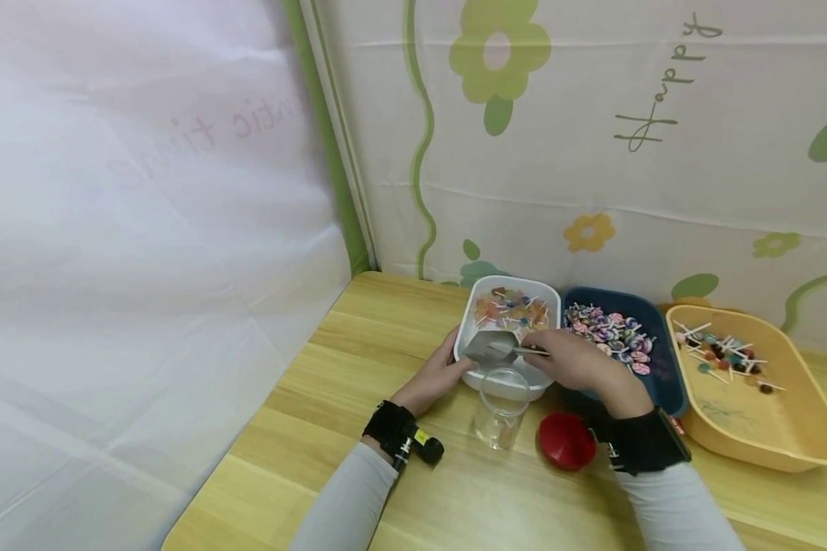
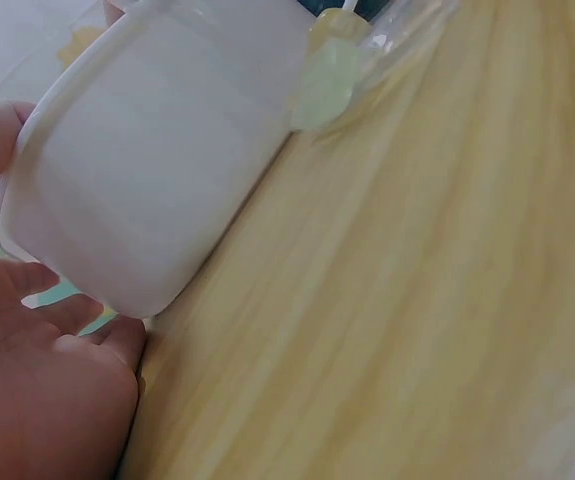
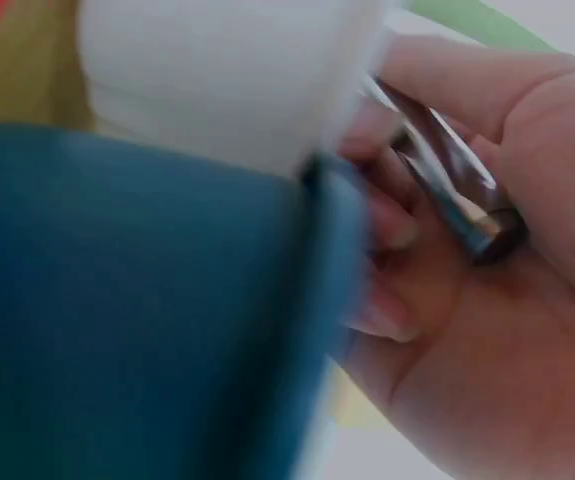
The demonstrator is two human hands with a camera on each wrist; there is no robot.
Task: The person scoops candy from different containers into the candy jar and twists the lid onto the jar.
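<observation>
A metal scoop (image 1: 491, 348) is in my right hand (image 1: 579, 360), its blade over the front of a white plastic bin (image 1: 463, 325). The right wrist view shows the fingers curled round the scoop's shiny handle (image 3: 452, 180). Lollipops with clear, colourful heads (image 1: 510, 308) lie towards the back of that bin. With my left hand (image 1: 436, 380) I grip the bin's left side, thumb at the rim and fingers round the outer wall (image 2: 157, 160). Just in front stands a clear jar (image 1: 501, 413) without a lid; a pale green lollipop (image 2: 327, 85) shows in it.
A round red lid (image 1: 567, 441) lies right of the jar. Beside the white bin are a dark blue bin (image 1: 667, 383) of swirled lollipops and a yellow bin (image 1: 786, 436) with more lollipops. A printed curtain (image 1: 510, 184) hangs behind the wooden table (image 1: 282, 436).
</observation>
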